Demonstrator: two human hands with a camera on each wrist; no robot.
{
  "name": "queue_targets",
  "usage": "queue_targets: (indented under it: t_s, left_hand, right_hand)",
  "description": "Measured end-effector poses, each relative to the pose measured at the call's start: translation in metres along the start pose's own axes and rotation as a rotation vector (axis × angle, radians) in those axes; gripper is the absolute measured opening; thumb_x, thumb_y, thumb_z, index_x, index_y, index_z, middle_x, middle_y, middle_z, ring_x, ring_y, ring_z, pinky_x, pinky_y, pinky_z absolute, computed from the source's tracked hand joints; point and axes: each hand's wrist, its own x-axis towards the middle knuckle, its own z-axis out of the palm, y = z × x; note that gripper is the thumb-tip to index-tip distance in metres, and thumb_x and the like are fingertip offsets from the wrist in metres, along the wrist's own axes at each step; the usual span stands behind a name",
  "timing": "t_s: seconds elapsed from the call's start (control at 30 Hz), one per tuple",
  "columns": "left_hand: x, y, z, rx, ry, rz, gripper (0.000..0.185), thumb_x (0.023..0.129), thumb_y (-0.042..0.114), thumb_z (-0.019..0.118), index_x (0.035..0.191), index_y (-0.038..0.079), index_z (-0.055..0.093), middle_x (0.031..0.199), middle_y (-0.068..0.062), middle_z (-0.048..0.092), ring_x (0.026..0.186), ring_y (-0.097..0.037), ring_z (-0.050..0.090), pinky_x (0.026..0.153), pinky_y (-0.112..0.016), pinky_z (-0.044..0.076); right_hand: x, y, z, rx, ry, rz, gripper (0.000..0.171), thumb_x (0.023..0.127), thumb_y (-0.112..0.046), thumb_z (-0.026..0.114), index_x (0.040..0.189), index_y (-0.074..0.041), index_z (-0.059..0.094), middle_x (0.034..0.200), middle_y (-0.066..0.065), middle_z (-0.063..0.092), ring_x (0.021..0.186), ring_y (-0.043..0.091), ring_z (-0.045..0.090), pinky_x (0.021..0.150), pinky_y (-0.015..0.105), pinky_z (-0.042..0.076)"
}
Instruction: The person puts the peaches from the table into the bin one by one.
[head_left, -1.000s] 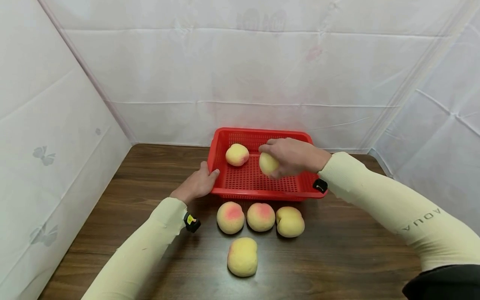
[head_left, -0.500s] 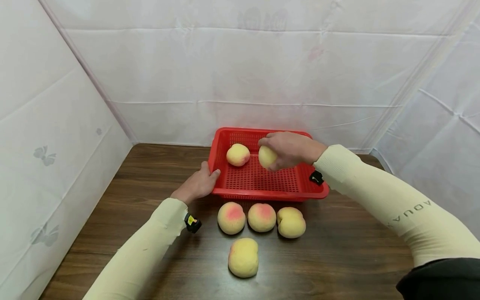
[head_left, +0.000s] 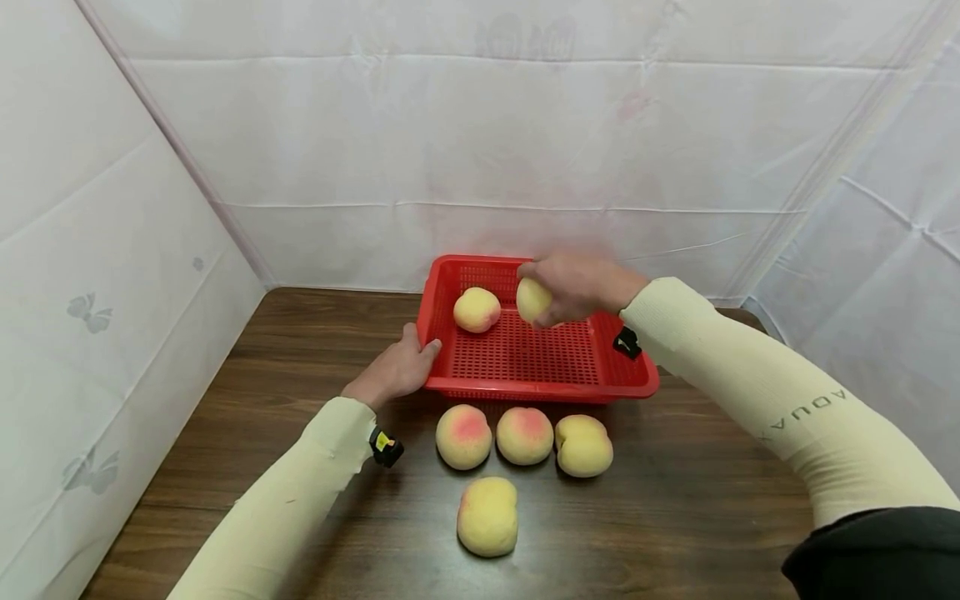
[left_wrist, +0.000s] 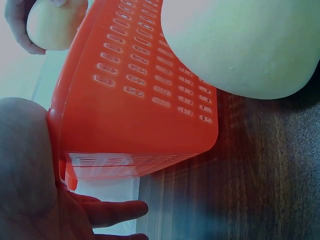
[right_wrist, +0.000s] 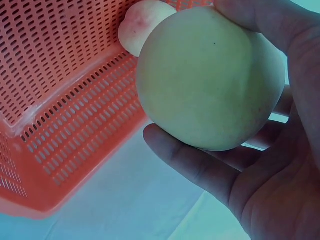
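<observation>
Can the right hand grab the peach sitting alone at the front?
Probably not right now: the right hand is full, holding another peach. Nothing covers the front peach, though.

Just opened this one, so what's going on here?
A person's right hand holds a round, pale yellow peach over a red perforated plastic basket, while the left hand touches the basket's left rim. One yellow peach with a pink blush lies inside. On the dark brown wooden table, three peaches line up before the basket, with a fourth peach nearer the person.
</observation>
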Motion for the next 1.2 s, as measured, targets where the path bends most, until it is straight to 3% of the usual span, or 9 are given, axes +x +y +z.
queue_targets:
  t_s: [0.17,0.53,1.2]
  left_hand:
    - [-0.001,0.0,0.001,-0.003,0.003,0.005,0.053,0.111,0.044,0.038,0.144,0.003,0.028,0.104,-0.014,0.06,0.089,-0.024,0.06,0.082,-0.038,0.045]
    - [-0.005,0.0,0.0,-0.003,0.007,-0.007,0.052,0.111,0.044,0.037,0.143,0.004,0.028,0.104,-0.015,0.06,0.089,-0.024,0.059,0.08,-0.038,0.044]
    - [-0.008,0.001,0.0,0.006,-0.002,-0.023,0.053,0.111,0.044,0.037,0.144,0.004,0.027,0.104,-0.015,0.06,0.089,-0.025,0.059,0.079,-0.037,0.044]
  right_hand:
    - [0.004,0.005,-0.004,-0.01,0.01,0.016,0.053,0.082,-0.037,0.085,0.125,-0.013,0.064,0.113,0.007,0.069,0.099,0.025,0.064,0.085,0.042,0.057]
    - [0.016,0.013,-0.01,0.045,-0.009,0.068,0.06,0.086,-0.031,0.082,0.135,-0.006,0.059,0.12,0.012,0.067,0.105,0.028,0.063,0.091,0.044,0.056]
    - [0.042,0.023,-0.025,0.078,-0.024,0.092,0.05,0.087,-0.029,0.078,0.127,-0.005,0.062,0.115,0.014,0.068,0.1,0.029,0.062,0.087,0.042,0.054]
